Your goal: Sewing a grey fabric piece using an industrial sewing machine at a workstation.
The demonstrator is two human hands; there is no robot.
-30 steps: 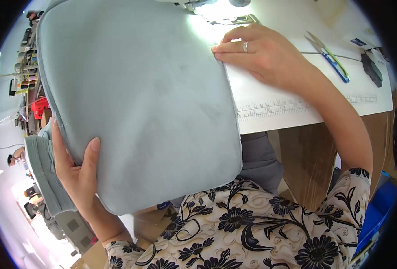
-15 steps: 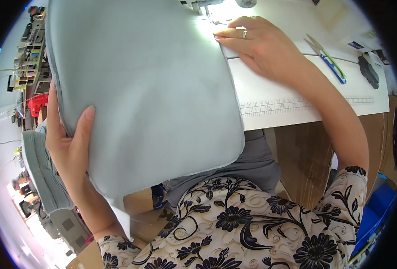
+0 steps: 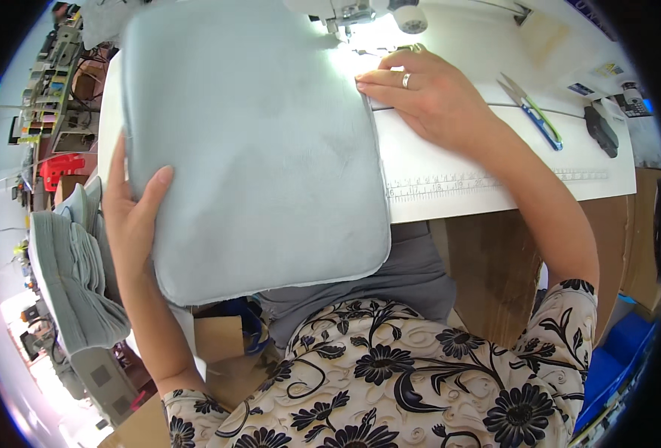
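Note:
A pale grey-blue rounded rectangular fabric piece (image 3: 256, 157) lies over the white sewing table (image 3: 584, 187), its lower part hanging over the front edge above my lap. My left hand (image 3: 132, 216) grips its left edge, thumb on top. My right hand (image 3: 427, 97) pinches the right edge near the top, close under the lit sewing machine head (image 3: 345, 22); the needle area is too glary to make out.
Blue-and-green scissors (image 3: 540, 127) and a dark grey object (image 3: 601, 133) lie at the right, beside a printed ruler (image 3: 495, 179). Stacked grey-green fabric (image 3: 73, 276) sits at left, with cluttered shelving (image 3: 69, 75) behind. A blue bin (image 3: 614, 358) and cardboard (image 3: 480, 269) are below.
The fabric piece has shifted and straightened, its lower edge rising in view. My left hand has moved up with it. My right hand remains at the edge near the machine.

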